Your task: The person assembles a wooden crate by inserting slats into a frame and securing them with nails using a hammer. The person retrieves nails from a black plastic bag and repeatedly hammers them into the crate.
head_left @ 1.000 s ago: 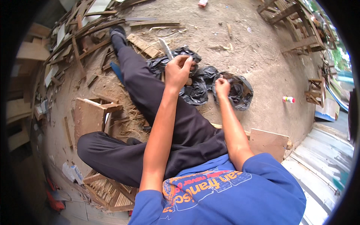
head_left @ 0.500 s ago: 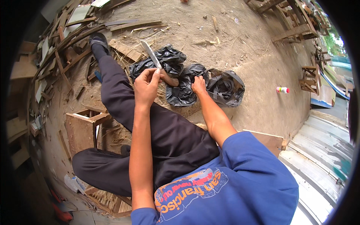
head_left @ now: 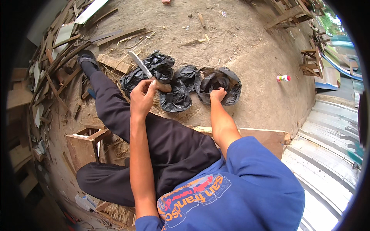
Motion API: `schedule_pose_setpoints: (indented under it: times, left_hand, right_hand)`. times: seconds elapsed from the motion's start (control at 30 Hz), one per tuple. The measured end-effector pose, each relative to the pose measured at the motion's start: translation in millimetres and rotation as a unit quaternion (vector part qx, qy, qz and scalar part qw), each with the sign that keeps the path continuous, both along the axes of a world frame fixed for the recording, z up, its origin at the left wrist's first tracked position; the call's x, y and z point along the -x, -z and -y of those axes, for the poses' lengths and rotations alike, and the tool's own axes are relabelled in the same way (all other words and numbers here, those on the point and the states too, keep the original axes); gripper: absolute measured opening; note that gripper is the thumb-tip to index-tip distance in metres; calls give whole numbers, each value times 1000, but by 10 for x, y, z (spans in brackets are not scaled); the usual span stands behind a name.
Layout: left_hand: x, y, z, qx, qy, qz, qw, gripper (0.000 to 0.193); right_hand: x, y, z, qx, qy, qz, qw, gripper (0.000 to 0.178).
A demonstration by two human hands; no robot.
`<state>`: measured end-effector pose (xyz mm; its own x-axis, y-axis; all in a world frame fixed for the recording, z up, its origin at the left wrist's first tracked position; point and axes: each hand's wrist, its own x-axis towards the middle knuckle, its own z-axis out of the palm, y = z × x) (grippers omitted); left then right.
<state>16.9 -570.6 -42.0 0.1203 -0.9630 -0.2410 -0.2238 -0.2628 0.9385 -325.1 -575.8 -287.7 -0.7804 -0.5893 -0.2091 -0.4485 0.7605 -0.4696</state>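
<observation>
The open black plastic bag (head_left: 234, 91), mouth upward, stands directly at my right grip. My right hand (head_left: 218, 94) reaches over its near rim, fingers curled inward; whether they pinch film or something within, I cannot tell. Good practice, I judge, is to keep this wrist low and take a fold of rim rather than a single layer, since thin film probably tears easily.

My left hand (head_left: 142, 97) is raised to the left of that grip, thumb and forefinger drawn near each other; I cannot tell whether anything lies between them. Just beyond its fingertips, the wooden-handled knife (head_left: 142, 67) slants across the crumpled black bag (head_left: 161, 64), blade pointing away from me and leftward; contact with my fingers cannot be made out. I would best keep these fingers behind the blade and move it only by the handle.

Between my two hands, slightly forward, sits a slumped black bag (head_left: 175, 101). Farther left lies my outstretched trouser leg (head_left: 110, 94), best kept clear of the edge. Well right of both grips lies a red-capped bottle (head_left: 282, 78).
</observation>
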Motion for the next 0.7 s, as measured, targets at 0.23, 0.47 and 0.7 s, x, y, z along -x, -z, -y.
schedule_pose_setpoints:
  times: [0.23, 0.47, 0.7]
  left_hand:
    - [-17, -9, 20, -9, 22, 18, 1000, 29]
    - [7, -14, -3, -15, 35, 41, 998, 30]
    - [60, 7, 12, -15, 41, 41, 998, 30]
  right_hand:
    - [-3, 48, -10, -120, -63, -2, 991, 70]
    - [82, 103, -15, -83, -83, -17, 993, 50]
    - [95, 104, 138, -115, -104, 7, 988, 50]
